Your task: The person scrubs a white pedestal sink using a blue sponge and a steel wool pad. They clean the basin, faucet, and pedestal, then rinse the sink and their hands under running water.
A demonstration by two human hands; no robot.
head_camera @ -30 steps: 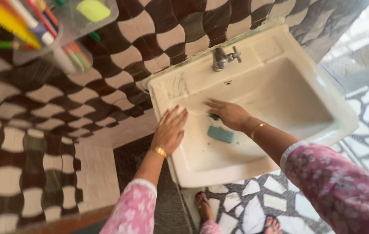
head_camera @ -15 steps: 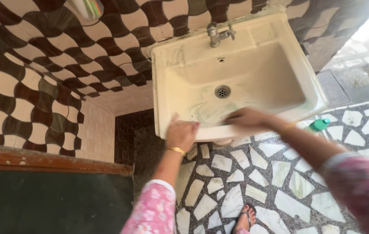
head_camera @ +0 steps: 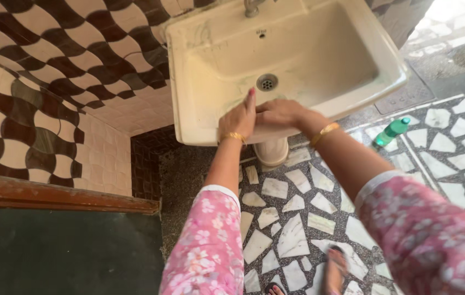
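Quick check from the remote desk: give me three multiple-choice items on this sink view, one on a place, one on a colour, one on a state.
1. Where are both hands?
A. on the sink's front rim
B. on the tap
C. on the floor

2. What colour is the bottle on the floor?
A. red
B. green
C. white

3. The basin is:
A. brimming with water
B. not filled, drain bare
C. covered by a cloth

Answers: A, the left hand and right hand rest on the sink rim; B, the bottle is green; B, the drain shows uncovered.
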